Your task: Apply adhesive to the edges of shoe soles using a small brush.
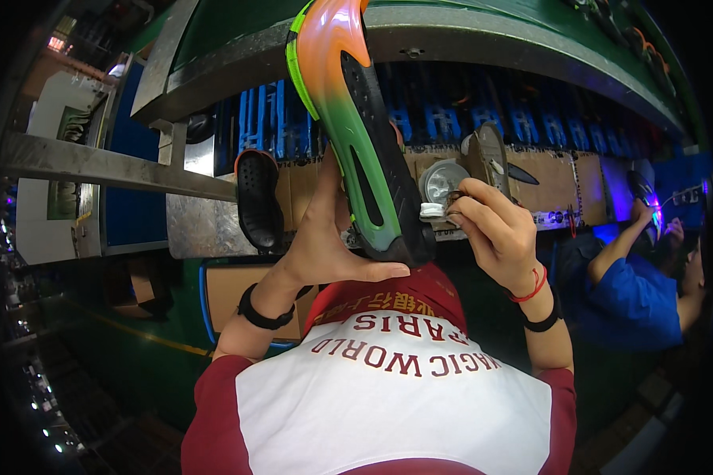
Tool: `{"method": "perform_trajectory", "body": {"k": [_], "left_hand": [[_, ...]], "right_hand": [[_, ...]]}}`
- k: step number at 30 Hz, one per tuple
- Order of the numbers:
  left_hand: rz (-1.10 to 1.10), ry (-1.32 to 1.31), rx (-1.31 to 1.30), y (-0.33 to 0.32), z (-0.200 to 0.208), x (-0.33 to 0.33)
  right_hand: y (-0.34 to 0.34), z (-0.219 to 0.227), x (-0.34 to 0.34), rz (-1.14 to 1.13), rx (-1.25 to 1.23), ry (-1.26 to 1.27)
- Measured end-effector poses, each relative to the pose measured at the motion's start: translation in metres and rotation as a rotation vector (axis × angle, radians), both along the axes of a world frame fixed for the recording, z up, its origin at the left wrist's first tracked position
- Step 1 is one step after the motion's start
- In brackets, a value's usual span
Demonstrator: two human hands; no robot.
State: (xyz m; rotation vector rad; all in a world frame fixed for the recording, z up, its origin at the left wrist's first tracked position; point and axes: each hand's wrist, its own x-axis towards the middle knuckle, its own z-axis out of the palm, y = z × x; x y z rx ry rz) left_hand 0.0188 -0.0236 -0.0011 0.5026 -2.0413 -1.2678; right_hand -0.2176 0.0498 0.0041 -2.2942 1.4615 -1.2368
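Observation:
My left hand (322, 245) is closed around the lower part of a shoe sole (358, 170), its thumb stretched along the bottom end. The sole stands tilted upright, orange at the top, green lower down, with a black strip along its right side. My right hand (503, 237) pinches a small white-ended tool (433, 210) whose exact kind I cannot make out. That white end is close to the sole's black lower edge; whether it touches is unclear. Just beyond the right fingertips sits a round translucent bowl (434, 184).
A black shoe sole (259, 202) lies on the bench to the left. Behind the bowl stands an open box-like holder (487, 154). Blue racks (523, 123) line the back under a metal beam (483, 43). A person in a blue shirt (634, 305) works at the right.

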Motion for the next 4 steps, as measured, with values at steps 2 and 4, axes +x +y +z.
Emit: {"method": "perform_trajectory", "body": {"k": [2, 4], "left_hand": [[-0.009, 0.054, 0.114, 0.0003, -0.0007, -0.0016], [-0.015, 0.058, 0.120, 0.0001, 0.0001, -0.0026]], "right_hand": [[-0.0007, -0.0002, -0.0001, -0.008, -0.017, -0.001], [-0.0012, -0.0006, -0.0005, -0.016, -0.035, -0.003]]}}
